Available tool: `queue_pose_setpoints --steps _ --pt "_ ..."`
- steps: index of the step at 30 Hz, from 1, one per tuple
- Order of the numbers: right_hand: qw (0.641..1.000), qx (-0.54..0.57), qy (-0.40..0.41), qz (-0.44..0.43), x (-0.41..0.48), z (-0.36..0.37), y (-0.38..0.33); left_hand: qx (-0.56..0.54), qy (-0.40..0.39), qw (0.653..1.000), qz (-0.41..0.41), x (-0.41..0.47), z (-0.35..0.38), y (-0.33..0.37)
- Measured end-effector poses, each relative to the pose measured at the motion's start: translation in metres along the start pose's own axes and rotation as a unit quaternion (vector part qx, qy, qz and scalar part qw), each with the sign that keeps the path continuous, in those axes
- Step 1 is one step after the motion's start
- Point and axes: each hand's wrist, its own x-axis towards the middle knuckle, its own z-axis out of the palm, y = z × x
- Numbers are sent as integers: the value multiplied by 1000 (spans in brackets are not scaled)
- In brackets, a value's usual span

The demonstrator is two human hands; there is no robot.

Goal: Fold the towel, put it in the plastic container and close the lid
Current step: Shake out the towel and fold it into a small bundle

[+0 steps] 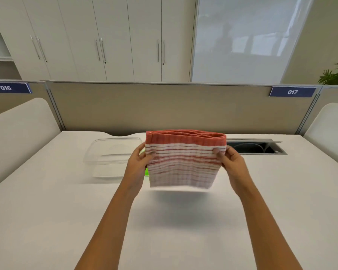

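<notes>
A folded red-and-white striped towel (184, 160) hangs in the air above the white table (47, 211), its red fold at the top and its loose white edge below. My left hand (140, 162) pinches its left side and my right hand (231, 162) pinches its right side. A clear plastic container (109, 152) stands open on the table just left of my left hand. A bright green piece (146, 171), perhaps the lid, shows behind the towel's lower left edge; most of it is hidden.
A beige partition (164, 108) runs along the table's far edge. An open cable slot (261, 148) lies in the tabletop at the back right. White curved side panels (18, 129) stand at both sides of the desk.
</notes>
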Motion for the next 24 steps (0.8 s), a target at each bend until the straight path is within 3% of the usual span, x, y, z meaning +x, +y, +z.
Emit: queue_pose_setpoints --steps 4,7,11,14,18,24 --pt "999 -11 -31 -24 -17 -14 1 53 -86 995 7 -14 -5 -9" --pt "994 -58 -72 51 -40 -33 31 104 -109 986 -71 -32 -24 -41" --pt "958 -119 -202 168 -68 -53 63 160 -220 950 -151 -50 -50 -65" --pt "953 -108 -210 189 -76 -57 70 159 -254 941 -158 -53 -54 -68" --pt "966 -92 -168 172 -72 -50 70 150 -232 952 -136 -50 -49 -69" --pt "983 -97 -11 154 -67 -33 85 148 -39 977 -147 -40 -26 -81"
